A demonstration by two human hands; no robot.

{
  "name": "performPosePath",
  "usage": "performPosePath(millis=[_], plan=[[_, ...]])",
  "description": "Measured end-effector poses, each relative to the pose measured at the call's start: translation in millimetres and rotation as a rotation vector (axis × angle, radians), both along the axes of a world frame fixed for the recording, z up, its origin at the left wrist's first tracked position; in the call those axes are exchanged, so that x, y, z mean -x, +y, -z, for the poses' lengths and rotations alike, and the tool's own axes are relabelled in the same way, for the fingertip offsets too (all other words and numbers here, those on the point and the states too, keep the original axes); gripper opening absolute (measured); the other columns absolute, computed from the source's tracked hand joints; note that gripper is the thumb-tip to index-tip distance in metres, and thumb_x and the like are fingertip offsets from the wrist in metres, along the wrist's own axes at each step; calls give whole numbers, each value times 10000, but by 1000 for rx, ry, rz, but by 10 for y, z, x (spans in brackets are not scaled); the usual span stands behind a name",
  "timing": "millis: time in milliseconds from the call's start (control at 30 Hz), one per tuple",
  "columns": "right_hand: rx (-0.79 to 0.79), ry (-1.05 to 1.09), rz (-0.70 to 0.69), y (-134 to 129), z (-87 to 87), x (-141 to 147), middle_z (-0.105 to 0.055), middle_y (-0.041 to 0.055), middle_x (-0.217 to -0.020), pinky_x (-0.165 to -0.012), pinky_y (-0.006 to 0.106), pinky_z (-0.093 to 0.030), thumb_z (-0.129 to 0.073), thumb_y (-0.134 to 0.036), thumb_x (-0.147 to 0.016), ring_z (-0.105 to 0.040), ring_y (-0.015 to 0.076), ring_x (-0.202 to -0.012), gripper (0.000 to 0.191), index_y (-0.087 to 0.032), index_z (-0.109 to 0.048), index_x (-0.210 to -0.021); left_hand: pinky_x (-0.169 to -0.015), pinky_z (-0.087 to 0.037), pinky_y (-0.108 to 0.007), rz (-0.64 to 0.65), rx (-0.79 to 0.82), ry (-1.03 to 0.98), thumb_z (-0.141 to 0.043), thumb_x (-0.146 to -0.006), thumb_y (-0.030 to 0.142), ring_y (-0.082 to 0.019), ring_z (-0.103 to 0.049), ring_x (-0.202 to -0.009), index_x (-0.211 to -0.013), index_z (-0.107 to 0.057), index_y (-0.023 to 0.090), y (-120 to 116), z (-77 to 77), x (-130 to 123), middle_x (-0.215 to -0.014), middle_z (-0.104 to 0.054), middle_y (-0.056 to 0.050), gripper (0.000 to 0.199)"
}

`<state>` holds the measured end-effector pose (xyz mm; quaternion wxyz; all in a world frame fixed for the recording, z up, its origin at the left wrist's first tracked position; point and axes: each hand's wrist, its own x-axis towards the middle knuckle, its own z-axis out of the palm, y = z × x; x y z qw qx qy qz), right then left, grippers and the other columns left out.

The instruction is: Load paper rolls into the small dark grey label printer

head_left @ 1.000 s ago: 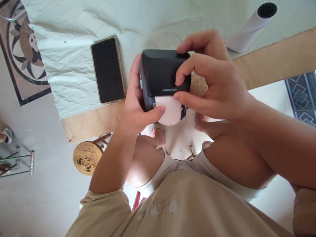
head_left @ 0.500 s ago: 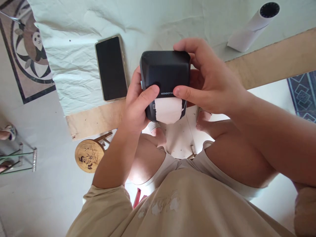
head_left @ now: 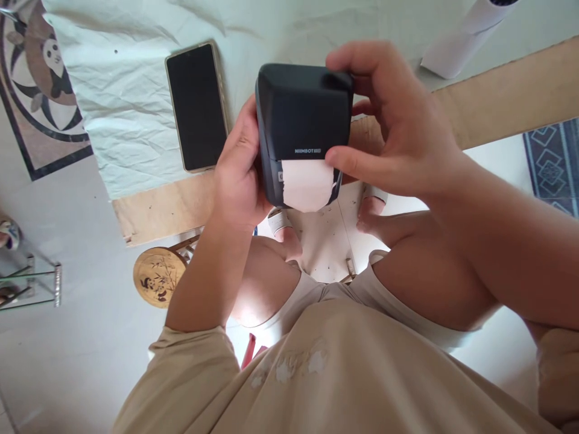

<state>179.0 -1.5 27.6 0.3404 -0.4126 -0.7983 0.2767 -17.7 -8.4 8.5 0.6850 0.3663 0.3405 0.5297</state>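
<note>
A black label printer (head_left: 305, 111) marked NIIMBOT is held up over the table's front edge. White label paper (head_left: 307, 184) sticks out of its near end, with a ragged left edge. My left hand (head_left: 242, 166) is closed round the printer's left side; most of its fingers are hidden beneath or behind it. On the other side my right hand (head_left: 389, 120) grips the printer, its thumb on the top face near the paper slot and its index finger at the far right corner. Left of the printer lies a phone (head_left: 198, 108) with a dark screen.
A pale green cloth (head_left: 126, 108) covers the table above a bare wooden edge (head_left: 167, 208). A rolled white tube (head_left: 465, 39) lies at the far right. Below the table are a round wooden stool (head_left: 159, 277) and, further left, a green-framed folding stool (head_left: 56, 283).
The printer sits a little higher in view and tips slightly. My left thumb has left its top face and moved to the side. The whole view has shifted slightly.
</note>
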Motion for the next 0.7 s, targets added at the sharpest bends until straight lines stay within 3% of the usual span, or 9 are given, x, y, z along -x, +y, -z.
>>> performPosePath(millis=[67,167,267,367,433,533,567,600,700], plan=[[34,36,-31,-7,-39,-2,-519,77,-1343,-922,284,-507,-667,-304,-733,-524,182,-1231,625,-200,-437,-1305,-1162,-328,-444,-42,-26,41,-476,-914,399,-303,-396,-1382,-1029,-666,283,12,-3,0,-955,-701,6,251],[-36,-29,48,-31,-96,-5,-532,74,-1299,-882,281,-502,-680,-371,-734,-558,176,-1166,591,-190,-493,-1265,-1065,-430,-391,-44,26,50,-496,-901,349,-250,-548,-1228,-998,-668,288,13,-51,-20,-941,-695,7,207],[-170,-82,194,-84,-163,9,-593,55,-1091,-769,287,-469,-669,-485,-745,-600,148,-938,511,-172,-592,-1142,-1007,-483,-369,39,75,-62,-405,-935,360,-221,-583,-1199,-945,-655,278,5,-106,-41,-1015,-706,16,264],[-189,53,340,-155,-256,75,-623,14,-876,-608,272,-351,-602,-396,-837,-560,72,-667,284,-160,-624,-994,-966,-513,-371,137,-13,-80,-432,-925,424,-252,-585,-1213,-956,-659,235,14,-88,-24,-1065,-709,-10,297],[-124,145,403,-193,-319,131,-645,-4,-912,-564,271,-328,-514,-311,-902,-556,49,-623,156,-176,-589,-924,-883,-534,-339,163,-76,-34,-514,-897,416,-248,-631,-1122,-1012,-662,221,40,-32,11,-1010,-714,-17,270],[-61,170,430,-213,-374,168,-626,-17,-1028,-590,263,-424,-461,-286,-926,-615,69,-755,124,-207,-550,-893,-783,-533,-293,243,-126,-1,-669,-796,437,-249,-665,-1048,-999,-673,235,77,44,58,-917,-715,7,287],[-81,137,412,-211,-378,161,-627,-19,-1008,-605,264,-443,-467,-284,-918,-622,80,-782,123,-209,-559,-887,-797,-535,-292,264,-141,3,-724,-741,445,-271,-656,-1084,-993,-677,236,78,51,62,-913,-717,11,330],[-122,80,393,-204,-376,145,-638,-21,-972,-611,265,-446,-482,-275,-904,-622,87,-782,120,-208,-580,-886,-851,-536,-309,183,-116,-5,-675,-784,448,-281,-636,-1133,-1014,-675,227,71,45,58,-944,-722,-4,319],[-267,-113,337,-175,-353,78,-668,-24,-1012,-612,267,-434,-517,-258,-865,-602,97,-757,190,-202,-651,-988,-1003,-507,-360,131,-87,-15,-534,-887,399,-275,-576,-1246,-1035,-663,224,18,-20,11,-1011,-721,-30,263]])
